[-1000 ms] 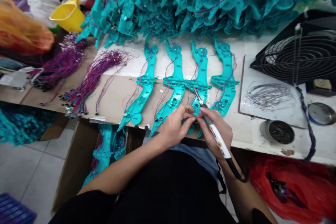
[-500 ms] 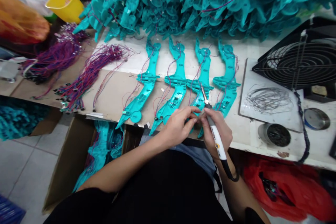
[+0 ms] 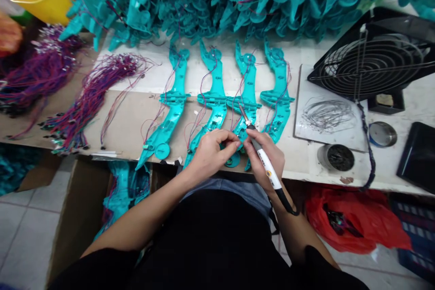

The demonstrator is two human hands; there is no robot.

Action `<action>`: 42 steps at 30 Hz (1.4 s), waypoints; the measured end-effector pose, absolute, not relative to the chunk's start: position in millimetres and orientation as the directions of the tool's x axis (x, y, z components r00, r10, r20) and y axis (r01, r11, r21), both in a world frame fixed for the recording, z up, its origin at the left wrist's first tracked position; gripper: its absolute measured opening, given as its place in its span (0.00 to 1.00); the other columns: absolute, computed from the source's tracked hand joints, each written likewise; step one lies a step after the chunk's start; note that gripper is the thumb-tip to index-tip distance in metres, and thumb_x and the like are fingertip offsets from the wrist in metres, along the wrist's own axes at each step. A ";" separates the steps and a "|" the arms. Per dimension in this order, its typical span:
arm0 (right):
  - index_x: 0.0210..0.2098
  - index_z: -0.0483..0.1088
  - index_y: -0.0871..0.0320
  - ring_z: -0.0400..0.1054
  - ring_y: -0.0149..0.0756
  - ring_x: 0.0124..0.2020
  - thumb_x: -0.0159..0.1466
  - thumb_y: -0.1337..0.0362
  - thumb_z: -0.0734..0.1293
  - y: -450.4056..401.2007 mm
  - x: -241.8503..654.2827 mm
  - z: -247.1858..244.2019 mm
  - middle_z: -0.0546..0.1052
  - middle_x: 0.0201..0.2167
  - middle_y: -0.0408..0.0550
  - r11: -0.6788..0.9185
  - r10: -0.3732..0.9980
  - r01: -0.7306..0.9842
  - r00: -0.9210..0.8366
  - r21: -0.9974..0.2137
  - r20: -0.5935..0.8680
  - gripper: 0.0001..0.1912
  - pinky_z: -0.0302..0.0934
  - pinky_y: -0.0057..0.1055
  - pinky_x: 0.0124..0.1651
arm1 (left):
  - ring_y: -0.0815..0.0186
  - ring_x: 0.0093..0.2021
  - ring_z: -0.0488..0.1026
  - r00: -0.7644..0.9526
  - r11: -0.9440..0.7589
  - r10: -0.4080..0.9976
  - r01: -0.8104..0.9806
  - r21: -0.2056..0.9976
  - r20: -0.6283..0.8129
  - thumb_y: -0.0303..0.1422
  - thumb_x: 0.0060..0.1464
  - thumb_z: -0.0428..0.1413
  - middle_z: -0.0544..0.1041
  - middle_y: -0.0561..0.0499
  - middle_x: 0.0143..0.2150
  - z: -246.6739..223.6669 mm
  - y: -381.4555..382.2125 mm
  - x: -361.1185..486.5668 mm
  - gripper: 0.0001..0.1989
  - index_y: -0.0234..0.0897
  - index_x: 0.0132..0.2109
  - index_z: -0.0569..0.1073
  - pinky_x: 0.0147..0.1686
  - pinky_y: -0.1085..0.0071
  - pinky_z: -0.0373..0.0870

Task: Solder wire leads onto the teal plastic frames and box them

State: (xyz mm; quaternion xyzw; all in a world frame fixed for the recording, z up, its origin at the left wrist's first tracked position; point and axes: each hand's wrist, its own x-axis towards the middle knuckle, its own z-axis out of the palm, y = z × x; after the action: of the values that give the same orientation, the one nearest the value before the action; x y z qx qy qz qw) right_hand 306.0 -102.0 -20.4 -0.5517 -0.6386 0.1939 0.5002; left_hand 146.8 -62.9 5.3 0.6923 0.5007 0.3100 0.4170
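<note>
While I look down from the head view, my right hand is closed around a soldering iron, with its cable trailing back past the wrist; my left hand faces it, thumb and forefinger tips close to each other and just beside the right fingers; at this resolution I cannot tell whether they pinch anything, nor whether the iron's metal tip touches what lies under it.

That tip points ahead of the grip, over the ribbed middle of the third teal part, whose near end runs beneath my hands; the fourth teal part lies just right of the grip, the second teal part left of it, partly under my left hand, and the first teal part farther left; thin red and blue wires run along all four.

Beyond the grip rises a heap of teal parts; well to its left lies a bundle of wires; to its right I have a white board bearing a loose coil, with a black fan behind it and a tin nearer me.
</note>
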 end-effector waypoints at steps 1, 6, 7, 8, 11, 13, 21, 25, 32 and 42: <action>0.52 0.73 0.53 0.74 0.36 0.40 0.67 0.66 0.66 -101.9 307.4 -20.8 0.79 0.39 0.48 0.321 0.887 0.522 0.128 -0.790 0.445 0.14 0.70 0.36 0.46 | 0.67 0.31 0.73 0.287 -0.129 0.958 0.441 0.888 -0.003 0.32 0.56 0.57 0.78 0.53 0.28 3.4 -61.1 146.1 0.05 0.38 0.33 0.77 0.35 0.70 0.68; 0.53 0.74 0.55 0.72 0.40 0.38 0.69 0.57 0.64 -109.3 322.5 -20.8 0.78 0.35 0.50 0.393 0.803 0.564 0.174 -0.726 0.570 0.17 0.69 0.39 0.43 | 0.67 0.31 0.73 0.203 -0.085 0.979 0.534 0.841 -0.030 0.32 0.55 0.57 0.78 0.53 0.29 -8.9 -51.3 145.5 0.05 0.37 0.32 0.76 0.33 0.71 0.67; 0.52 0.75 0.56 0.73 0.41 0.38 0.68 0.57 0.64 -112.3 325.5 -20.2 0.78 0.35 0.51 0.406 0.798 0.571 0.158 -0.714 0.581 0.17 0.69 0.40 0.42 | 0.67 0.31 0.73 0.202 -0.091 0.979 0.553 0.828 -0.028 0.32 0.55 0.57 0.78 0.53 0.29 -10.8 -50.2 146.1 0.05 0.37 0.32 0.76 0.33 0.72 0.66; 0.50 0.76 0.56 0.73 0.41 0.38 0.67 0.58 0.65 -115.5 327.8 -19.5 0.78 0.35 0.51 0.413 0.797 0.576 0.147 -0.706 0.586 0.15 0.69 0.40 0.41 | 0.67 0.30 0.72 0.203 -0.098 0.979 0.572 0.815 -0.025 0.32 0.56 0.57 0.78 0.53 0.29 -12.4 -49.5 146.9 0.06 0.37 0.33 0.76 0.33 0.72 0.66; 0.44 0.77 0.55 0.74 0.40 0.34 0.63 0.66 0.68 -124.0 330.8 -19.2 0.80 0.32 0.49 0.432 0.795 0.568 0.127 -0.701 0.593 0.10 0.70 0.38 0.37 | 0.68 0.28 0.71 0.208 -0.127 0.978 0.612 0.780 -0.004 0.33 0.56 0.56 0.78 0.53 0.29 -15.2 -49.2 149.0 0.06 0.37 0.33 0.76 0.31 0.72 0.64; 0.41 0.77 0.55 0.74 0.39 0.33 0.62 0.70 0.68 -127.6 330.3 -20.7 0.80 0.31 0.48 0.457 0.780 0.545 0.133 -0.703 0.611 0.09 0.70 0.37 0.35 | 0.68 0.27 0.70 0.216 -0.144 0.976 0.623 0.769 0.008 0.32 0.56 0.56 0.78 0.52 0.29 -16.2 -49.7 150.0 0.06 0.37 0.33 0.76 0.30 0.72 0.63; 0.40 0.78 0.56 0.74 0.38 0.31 0.61 0.73 0.67 -130.3 325.8 -23.2 0.79 0.29 0.47 0.491 0.776 0.516 0.106 -0.702 0.622 0.11 0.71 0.38 0.33 | 0.68 0.27 0.68 0.221 -0.197 0.973 0.658 0.727 0.063 0.31 0.56 0.56 0.77 0.52 0.28 -19.0 -50.9 151.3 0.06 0.37 0.32 0.75 0.30 0.71 0.61; 0.41 0.78 0.56 0.73 0.37 0.30 0.61 0.73 0.67 -131.0 325.2 -24.4 0.78 0.28 0.47 0.514 0.767 0.528 0.071 -0.676 0.638 0.11 0.71 0.38 0.34 | 0.68 0.27 0.68 0.219 -0.200 0.973 0.657 0.727 0.069 0.30 0.56 0.56 0.76 0.52 0.27 -19.0 -51.4 151.6 0.06 0.37 0.32 0.75 0.30 0.71 0.61; 0.42 0.77 0.56 0.73 0.36 0.31 0.60 0.74 0.67 -132.2 326.4 -27.5 0.78 0.28 0.46 0.542 0.758 0.525 0.031 -0.656 0.651 0.12 0.70 0.36 0.34 | 0.67 0.28 0.68 0.220 -0.198 0.973 0.651 0.733 0.067 0.30 0.56 0.56 0.76 0.51 0.28 -18.5 -51.6 151.5 0.05 0.37 0.32 0.75 0.31 0.70 0.61; 0.42 0.76 0.56 0.72 0.37 0.31 0.59 0.76 0.67 -132.8 326.4 -24.9 0.77 0.28 0.46 0.548 0.745 0.527 0.045 -0.649 0.666 0.14 0.70 0.36 0.34 | 0.67 0.28 0.69 0.228 -0.191 0.972 0.648 0.738 0.052 0.30 0.56 0.56 0.77 0.51 0.28 -18.3 -50.5 151.7 0.05 0.37 0.32 0.76 0.31 0.71 0.62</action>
State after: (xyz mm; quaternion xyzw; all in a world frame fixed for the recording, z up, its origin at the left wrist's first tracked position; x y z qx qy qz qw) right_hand 326.4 -132.8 -24.9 -0.4649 -0.6838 0.0984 0.5537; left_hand 151.7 -50.5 -18.3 0.7232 0.5599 0.2695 0.3012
